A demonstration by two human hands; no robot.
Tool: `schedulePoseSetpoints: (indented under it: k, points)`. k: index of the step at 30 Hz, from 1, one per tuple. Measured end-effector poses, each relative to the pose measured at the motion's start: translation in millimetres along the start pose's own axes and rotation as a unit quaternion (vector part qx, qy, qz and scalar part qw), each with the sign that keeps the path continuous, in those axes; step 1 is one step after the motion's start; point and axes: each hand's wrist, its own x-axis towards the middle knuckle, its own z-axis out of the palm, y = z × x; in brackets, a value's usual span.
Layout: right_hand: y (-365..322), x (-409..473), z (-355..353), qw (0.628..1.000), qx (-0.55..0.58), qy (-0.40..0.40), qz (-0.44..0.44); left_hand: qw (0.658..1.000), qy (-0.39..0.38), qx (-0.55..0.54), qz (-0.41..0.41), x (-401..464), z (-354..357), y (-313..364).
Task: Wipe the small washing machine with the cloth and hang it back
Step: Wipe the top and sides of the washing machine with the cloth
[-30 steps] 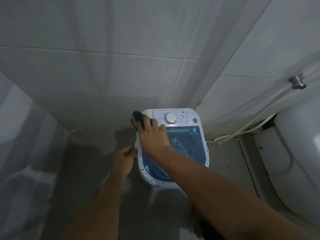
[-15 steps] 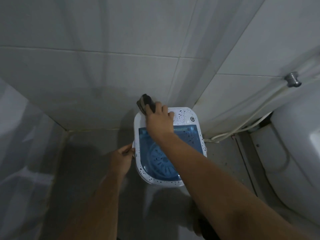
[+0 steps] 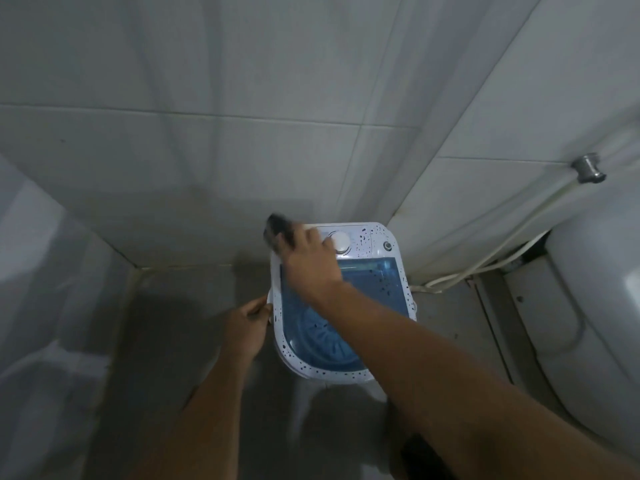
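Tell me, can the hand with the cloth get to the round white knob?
Probably yes. The right hand holding the dark cloth is already on the washing machine top, right beside the white knob, with nothing between them.

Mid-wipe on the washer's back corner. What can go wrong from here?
1. The right hand works the dark cloth right beside the white dial; a stroke could knock the dial.
2. The washing machine is small and only the left hand steadies its side; a hard push might shift it toward the hose behind it.
3. Dark specks dot the rim; the cloth may smear them.
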Motion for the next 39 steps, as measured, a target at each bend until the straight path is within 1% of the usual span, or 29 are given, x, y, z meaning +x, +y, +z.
schedulePoseSetpoints:
  k: [1,2,3,4,6,7,8,9,10,12,13,14,15,16,18,19,20,21,22,24,25,26,27,29,30,32,36,37,39]
  points:
    - [-5,-15,5,0.997,-0.014,-0.003,-0.074,1.000,-0.006,0.013,0.007,1,0,0]
    - [-3,-24,6,0.993,-0.022,-0.010,-0.118,1.000,-0.012,0.023,0.011,0,0,1]
    - [4,-22,4,0.992,-0.021,-0.014,-0.125,1.000,-0.016,0.018,0.014,0,0,2]
    - [11,-12,-1,0.995,-0.017,-0.018,-0.094,1.000,-0.017,0.012,0.012,0,-1,2]
    - [22,13,-14,0.999,0.006,-0.023,0.039,1.000,-0.020,0.018,0.008,0,-2,2]
    - [24,20,-18,0.994,0.018,-0.033,0.100,1.000,-0.022,0.020,0.006,0,-3,1]
    - [22,20,-20,0.991,0.027,-0.039,0.129,1.000,-0.023,0.012,0.004,-1,-3,1]
    - [19,15,-18,0.991,0.035,-0.038,0.122,1.000,-0.022,0.007,0.001,0,-4,-1]
    - [13,5,-14,0.995,0.036,-0.037,0.084,1.000,-0.022,0.009,0.001,2,-5,-2]
    - [3,-28,-8,0.998,0.013,-0.041,-0.034,1.000,-0.020,0.018,0.007,5,-5,-3]
    - [5,-39,-8,0.997,0.007,-0.045,-0.067,1.000,-0.020,0.020,0.010,6,-4,-3]
    - [11,-38,-10,0.996,0.003,-0.046,-0.073,1.000,-0.020,0.021,0.008,6,-3,-3]
    - [20,-29,-14,0.998,0.001,-0.044,-0.050,1.000,-0.018,0.017,0.007,6,-3,-1]
    - [28,-16,-19,0.999,0.004,-0.050,-0.003,1.000,-0.017,0.014,0.008,5,-2,0]
    - [41,10,-31,0.990,0.027,-0.071,0.120,1.000,-0.015,0.022,0.013,3,-1,1]
    - [39,16,-34,0.983,0.041,-0.084,0.161,0.999,-0.011,0.032,0.017,2,-1,0]
    - [32,17,-36,0.979,0.050,-0.090,0.177,0.999,-0.008,0.042,0.019,1,-2,1]
    - [20,13,-35,0.981,0.057,-0.090,0.164,0.998,-0.008,0.051,0.018,0,-3,2]
    - [7,5,-31,0.988,0.050,-0.086,0.116,0.998,-0.011,0.060,0.015,-1,-3,3]
    - [-17,-21,-22,0.996,0.017,-0.079,-0.034,0.997,-0.016,0.071,0.013,0,-3,4]
    - [-19,-23,-18,0.993,0.001,-0.082,-0.080,0.997,-0.019,0.075,0.013,-1,-3,6]
    - [-16,-14,-19,0.993,-0.007,-0.079,-0.089,0.997,-0.018,0.074,0.012,-2,-3,7]
    - [-12,2,-21,0.995,-0.013,-0.073,-0.060,0.997,-0.017,0.069,0.010,-3,-2,8]
    - [-7,31,-31,0.997,-0.018,-0.067,0.032,0.998,-0.013,0.065,0.013,-4,-2,8]
    - [-9,40,-36,0.995,-0.029,-0.073,0.060,0.998,-0.009,0.067,0.014,-4,-2,7]
    - [-23,40,-40,0.993,-0.042,-0.095,0.057,0.997,-0.008,0.080,0.012,-7,-2,9]
    - [-50,-15,-42,0.984,-0.102,-0.145,-0.024,0.995,-0.007,0.094,0.009,-5,-3,8]
    - [-48,-16,-41,0.985,-0.092,-0.145,-0.027,0.996,-0.012,0.091,0.007,-5,-3,8]
    - [-37,8,-41,0.990,-0.065,-0.127,-0.001,0.998,-0.008,0.067,0.006,-2,-3,6]
